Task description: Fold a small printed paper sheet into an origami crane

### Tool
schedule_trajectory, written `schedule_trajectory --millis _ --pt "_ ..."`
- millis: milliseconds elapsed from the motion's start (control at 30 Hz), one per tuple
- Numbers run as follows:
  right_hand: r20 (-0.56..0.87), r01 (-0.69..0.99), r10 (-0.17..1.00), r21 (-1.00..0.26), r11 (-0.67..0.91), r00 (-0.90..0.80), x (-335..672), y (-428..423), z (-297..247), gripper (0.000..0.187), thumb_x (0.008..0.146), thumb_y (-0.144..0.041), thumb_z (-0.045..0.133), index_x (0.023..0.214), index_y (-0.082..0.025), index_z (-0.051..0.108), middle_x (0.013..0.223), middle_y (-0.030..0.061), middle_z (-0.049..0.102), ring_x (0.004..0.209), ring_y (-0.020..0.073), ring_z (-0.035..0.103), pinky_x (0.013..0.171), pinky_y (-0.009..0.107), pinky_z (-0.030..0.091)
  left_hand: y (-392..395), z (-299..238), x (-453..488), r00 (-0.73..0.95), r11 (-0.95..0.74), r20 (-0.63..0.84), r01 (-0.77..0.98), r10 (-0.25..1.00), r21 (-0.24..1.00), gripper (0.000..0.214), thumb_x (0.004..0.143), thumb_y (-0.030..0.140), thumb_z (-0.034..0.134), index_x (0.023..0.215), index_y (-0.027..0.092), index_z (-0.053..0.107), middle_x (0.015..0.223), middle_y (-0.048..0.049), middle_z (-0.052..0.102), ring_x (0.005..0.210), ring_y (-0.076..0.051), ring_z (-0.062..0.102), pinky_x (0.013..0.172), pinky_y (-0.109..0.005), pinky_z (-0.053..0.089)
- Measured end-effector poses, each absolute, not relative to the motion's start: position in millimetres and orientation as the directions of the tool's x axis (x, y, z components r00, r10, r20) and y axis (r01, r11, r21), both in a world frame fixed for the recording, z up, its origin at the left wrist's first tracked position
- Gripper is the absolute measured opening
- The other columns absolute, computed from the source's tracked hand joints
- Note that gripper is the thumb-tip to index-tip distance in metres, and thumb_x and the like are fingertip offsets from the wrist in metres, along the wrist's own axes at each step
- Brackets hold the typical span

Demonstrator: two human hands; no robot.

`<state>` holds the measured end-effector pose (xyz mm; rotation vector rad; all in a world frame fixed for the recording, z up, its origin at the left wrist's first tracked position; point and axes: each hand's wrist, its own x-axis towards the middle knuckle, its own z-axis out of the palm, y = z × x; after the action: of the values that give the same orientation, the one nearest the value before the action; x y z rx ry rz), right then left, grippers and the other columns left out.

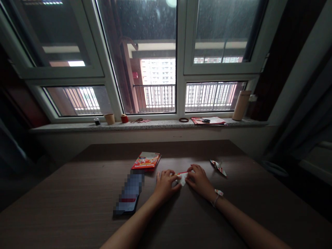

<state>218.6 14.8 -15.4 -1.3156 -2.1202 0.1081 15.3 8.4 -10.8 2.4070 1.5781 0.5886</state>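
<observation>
My left hand (165, 184) and my right hand (199, 180) rest close together on the dark wooden table (77, 207). Between them they pinch a small folded piece of white and red paper (182, 177), which lies on or just above the tabletop. The fingers of both hands are curled on its edges. My right wrist wears a thin band with a small tag (218, 193). A finished folded paper shape (218, 167) with a red and white pattern lies on the table to the right of my right hand.
A red paper pack (146, 160) lies beyond my left hand, and a phone (129, 194) lies to its left. The windowsill (155, 125) carries small cups, scissors on red papers, a ring and a tall tube (241, 105).
</observation>
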Motion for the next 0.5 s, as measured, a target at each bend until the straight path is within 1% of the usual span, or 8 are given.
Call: schedule_trajectory --millis 233,500 --pt "0.485 0.739 0.809 -0.399 0.543 -0.332 214.8 9.6 -15.7 0.007 0.079 -0.018 0.062 0.075 -0.022 0.065 0.102 0.0056 0.061 0.116 0.0255 0.046 0.103 0.044 0.036 8.2 -7.5 16.7 0.343 -0.399 0.209 0.837 0.916 0.375 0.030 0.080 0.042 0.063 0.109 0.040 0.065 0.121 0.0009 0.056 0.118 -0.025 0.044 0.110 -0.056 0.016" --pt "0.485 0.684 0.788 -0.426 0.593 -0.381 212.8 5.5 -19.5 0.007 0.080 -0.020 0.061 0.076 -0.023 0.065 0.104 0.0051 0.061 0.120 0.0251 0.044 0.103 0.044 0.037 7.9 -7.8 16.2 0.347 -0.404 0.212 0.836 0.914 0.372 0.029 0.080 0.043 0.063 0.109 0.041 0.065 0.121 0.0017 0.057 0.117 -0.025 0.045 0.110 -0.055 0.017"
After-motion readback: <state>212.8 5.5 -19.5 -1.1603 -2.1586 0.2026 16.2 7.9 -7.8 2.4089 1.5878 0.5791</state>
